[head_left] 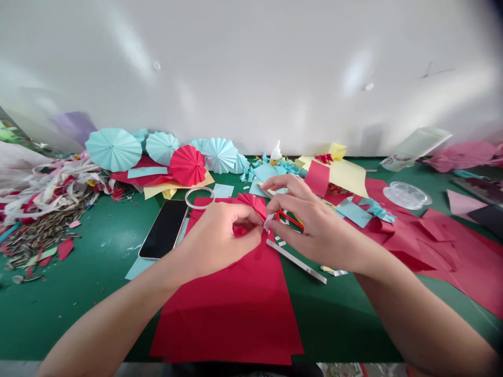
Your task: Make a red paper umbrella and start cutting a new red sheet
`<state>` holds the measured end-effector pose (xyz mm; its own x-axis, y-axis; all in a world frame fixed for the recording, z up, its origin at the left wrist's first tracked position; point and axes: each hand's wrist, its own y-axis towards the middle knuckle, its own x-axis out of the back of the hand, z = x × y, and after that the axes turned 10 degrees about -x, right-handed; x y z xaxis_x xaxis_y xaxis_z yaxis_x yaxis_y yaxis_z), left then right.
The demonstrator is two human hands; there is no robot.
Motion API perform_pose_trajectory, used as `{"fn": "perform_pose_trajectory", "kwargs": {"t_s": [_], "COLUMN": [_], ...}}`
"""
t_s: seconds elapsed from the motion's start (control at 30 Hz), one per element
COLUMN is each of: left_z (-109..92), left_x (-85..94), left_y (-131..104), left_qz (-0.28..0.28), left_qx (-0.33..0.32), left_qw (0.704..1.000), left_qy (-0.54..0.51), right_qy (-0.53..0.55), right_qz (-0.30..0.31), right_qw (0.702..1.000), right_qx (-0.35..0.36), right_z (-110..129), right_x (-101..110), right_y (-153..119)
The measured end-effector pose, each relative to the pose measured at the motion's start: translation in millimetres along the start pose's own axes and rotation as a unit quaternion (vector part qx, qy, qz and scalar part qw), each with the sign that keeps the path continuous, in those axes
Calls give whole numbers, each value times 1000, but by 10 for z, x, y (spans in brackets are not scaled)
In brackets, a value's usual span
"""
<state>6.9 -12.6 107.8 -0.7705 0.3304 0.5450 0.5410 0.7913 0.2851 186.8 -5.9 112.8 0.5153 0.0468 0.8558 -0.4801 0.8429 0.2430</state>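
A pleated red paper fan (252, 203) is pinched in my left hand (220, 241), just above the large red sheets (236, 314) on the green table. My right hand (304, 220) is at the fan's right side, thumb and index finger closed on a small white piece (269, 222) that looks like tape. Its other fingers are curved above. Red-handled scissors (291, 220) lie partly hidden behind the right hand. A silver utility knife (296, 262) rests on the right edge of the red sheets.
A phone (164, 229) and a tape roll (200, 198) lie left of the sheets. Blue paper rosettes (113, 150) and a red rosette (187, 165) stand along the back. Paper scraps (39, 235) heap at far left; red paper (451, 251) spreads at right.
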Motion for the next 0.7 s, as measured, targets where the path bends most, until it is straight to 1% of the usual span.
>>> {"fn": "perform_pose_trajectory", "kwargs": {"t_s": [0.1,0.17,0.23,0.3,0.37,0.4,0.5,0.7], "left_z": [0,1,2,0,-4,-7,-20,-53], "left_x": [-1,-3,-5,-9,-14,-17,-27,-39], "left_y": [-1,1,2,-1,-9,-16,-42,-80], "left_qz": [-3,-17,-36,-51,-60,-61,-62,-57], "left_qx": [0,-2,-4,-6,-11,-15,-30,-60], "left_qw": [1000,1000,999,998,998,997,996,988], "left_qy": [-4,-5,2,18,36,42,58,133], "right_qy": [7,13,15,8,-15,-29,-59,-42], "right_qz": [-5,-26,-73,-134,-169,-172,-149,-106], "right_qw": [1000,1000,997,991,985,983,984,991], "right_qx": [-3,0,13,26,42,50,72,69], "right_z": [-2,-8,-10,-5,10,19,46,52], "right_x": [-3,-17,-35,-48,-52,-50,-43,-42], "right_y": [1,9,19,25,20,15,-2,0]}}
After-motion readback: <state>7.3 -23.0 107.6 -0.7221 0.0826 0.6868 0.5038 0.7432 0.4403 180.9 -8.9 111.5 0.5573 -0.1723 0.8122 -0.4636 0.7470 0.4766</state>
